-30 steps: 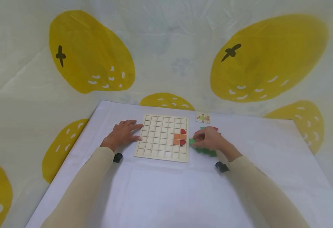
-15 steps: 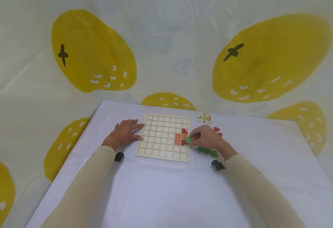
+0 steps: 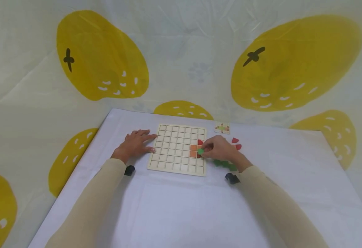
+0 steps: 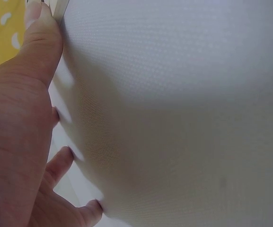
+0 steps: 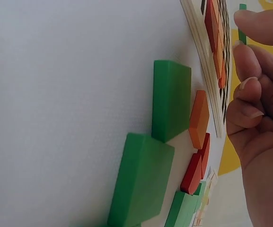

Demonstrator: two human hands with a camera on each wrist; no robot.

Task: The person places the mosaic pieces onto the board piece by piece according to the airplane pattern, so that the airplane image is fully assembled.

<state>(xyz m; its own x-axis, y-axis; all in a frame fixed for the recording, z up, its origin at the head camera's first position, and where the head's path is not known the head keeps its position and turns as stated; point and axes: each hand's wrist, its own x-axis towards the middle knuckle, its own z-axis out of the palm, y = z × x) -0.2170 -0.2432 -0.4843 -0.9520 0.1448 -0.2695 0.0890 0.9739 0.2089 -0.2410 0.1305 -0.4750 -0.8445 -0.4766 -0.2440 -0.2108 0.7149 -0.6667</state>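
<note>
A pale wooden grid board (image 3: 173, 151) lies on the white table. Against its left edge rests my left hand (image 3: 134, 144), thumb and fingers spread, thumb touching the rim. My right hand (image 3: 219, 148) pinches a green tile (image 3: 200, 151) between thumb and fingertips, over the right side of the board. Orange square tiles (image 3: 193, 151) sit in cells there, with a red quarter-round tile (image 3: 200, 142) above them and another red one partly hidden below. In the right wrist view the held green tile (image 5: 242, 23) shows edge-on, clear of the board.
Right of the board lie several loose green tiles (image 3: 225, 164) and loose red quarter-round tiles (image 3: 235, 140). A loose orange tile (image 5: 200, 118) shows in the right wrist view. A small pattern card (image 3: 222, 127) lies at the table's back edge, before a fruit-printed cloth.
My right hand has moved left, carrying the green tile from beside the board's right edge to over the tiles placed there. The left hand has stayed at the board's left edge.
</note>
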